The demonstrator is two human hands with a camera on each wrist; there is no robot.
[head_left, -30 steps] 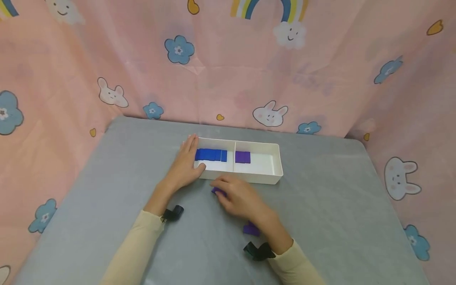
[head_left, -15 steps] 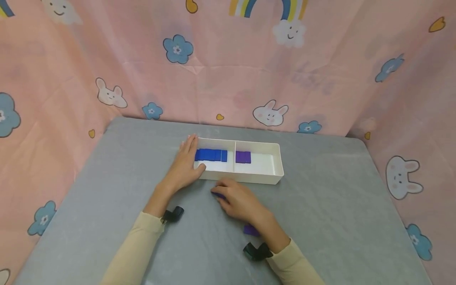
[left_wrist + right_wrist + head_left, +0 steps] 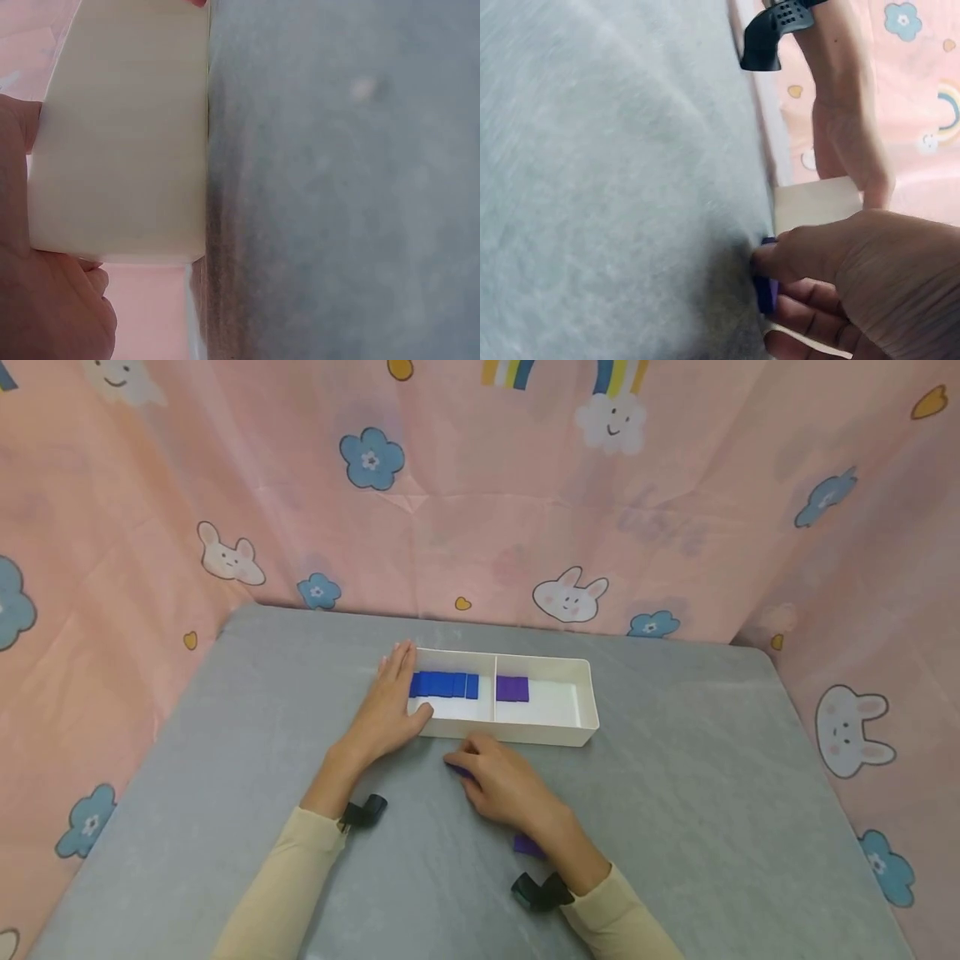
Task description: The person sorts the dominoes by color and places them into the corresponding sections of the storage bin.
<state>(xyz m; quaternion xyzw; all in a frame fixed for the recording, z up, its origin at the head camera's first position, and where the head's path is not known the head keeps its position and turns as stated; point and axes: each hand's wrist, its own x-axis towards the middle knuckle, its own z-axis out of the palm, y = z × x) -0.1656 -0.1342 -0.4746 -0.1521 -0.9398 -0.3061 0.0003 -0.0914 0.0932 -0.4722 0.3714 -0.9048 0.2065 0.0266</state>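
A white two-compartment box stands towards the back of the table. My left hand grips its left end, with the fingers along the end wall and the thumb over the front rim. In front of the box my right hand pinches a purple block between thumb and fingers, close to the cloth. Several blue blocks form a row in the left compartment, and purple blocks lie at the left of the right compartment. My fingers partly hide the held block.
Another purple block lies on the grey cloth, partly hidden under my right wrist. A pink patterned curtain hangs behind the table and at its sides. Each wrist wears a small black camera.
My right fingers have turned the purple block slightly, so less of it shows, and the hand has shifted a little. The left hand and the box stay in place.
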